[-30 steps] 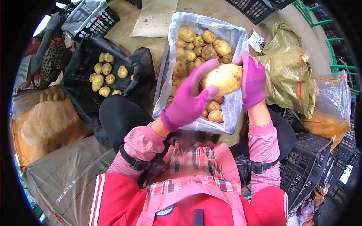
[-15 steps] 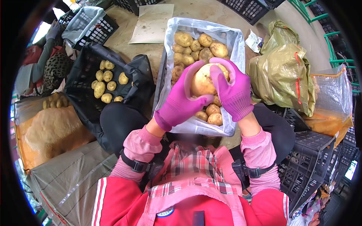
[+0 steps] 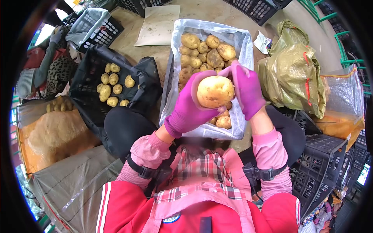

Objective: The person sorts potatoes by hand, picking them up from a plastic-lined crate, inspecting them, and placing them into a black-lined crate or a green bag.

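Observation:
My left hand (image 3: 184, 105), in a purple glove, is closed around a large pale-yellow potato (image 3: 215, 92) with brownish marks on its skin. My right hand (image 3: 247, 88), gloved the same way, is at the potato's right edge. Its fingers are bent and pressed together, and I cannot make out whether anything is between them. Below both hands stands a crate with a white plastic liner (image 3: 244, 46), holding many brown, partly dirty potatoes (image 3: 215, 58). To the left, a black-lined crate (image 3: 87, 79) contains several cleaner yellow potatoes (image 3: 105, 92).
Olive woven sacks (image 3: 291, 73) stand on the right, above stacked black crates (image 3: 316, 163). At far left are a net bag of potatoes (image 3: 58, 132) and a co-worker's sleeve (image 3: 40, 73). A cardboard sheet (image 3: 159, 25) lies on the floor beyond.
The potato has turned and sits more openly in my left hand. My right hand has drawn off its top to its right side, the thumb no longer lying across it.

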Motion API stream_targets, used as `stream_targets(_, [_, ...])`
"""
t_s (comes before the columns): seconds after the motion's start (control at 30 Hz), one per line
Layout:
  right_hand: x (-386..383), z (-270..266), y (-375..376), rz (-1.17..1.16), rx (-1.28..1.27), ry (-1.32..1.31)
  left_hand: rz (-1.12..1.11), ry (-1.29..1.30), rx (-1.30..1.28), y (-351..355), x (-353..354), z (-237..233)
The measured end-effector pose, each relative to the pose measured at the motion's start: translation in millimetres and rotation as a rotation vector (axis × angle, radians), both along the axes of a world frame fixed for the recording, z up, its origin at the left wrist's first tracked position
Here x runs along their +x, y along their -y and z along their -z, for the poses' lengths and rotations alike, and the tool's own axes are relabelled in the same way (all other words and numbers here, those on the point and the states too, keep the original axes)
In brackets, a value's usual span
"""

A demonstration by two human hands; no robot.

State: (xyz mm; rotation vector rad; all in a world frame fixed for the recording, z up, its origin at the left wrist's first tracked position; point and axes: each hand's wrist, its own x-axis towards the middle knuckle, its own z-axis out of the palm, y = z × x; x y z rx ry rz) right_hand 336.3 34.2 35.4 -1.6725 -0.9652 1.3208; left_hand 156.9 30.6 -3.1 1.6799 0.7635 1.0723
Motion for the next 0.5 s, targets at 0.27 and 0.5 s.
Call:
stream_targets(0.27, [-36, 3, 15, -0.365, 0.825, 0.370, -0.014, 0.095, -0.207, -4, -17, 2])
stream_targets(0.5, [-34, 37, -9, -0.016, 0.331, -0.175, 0.097, 0.299, -0.529, 24, -49, -28])
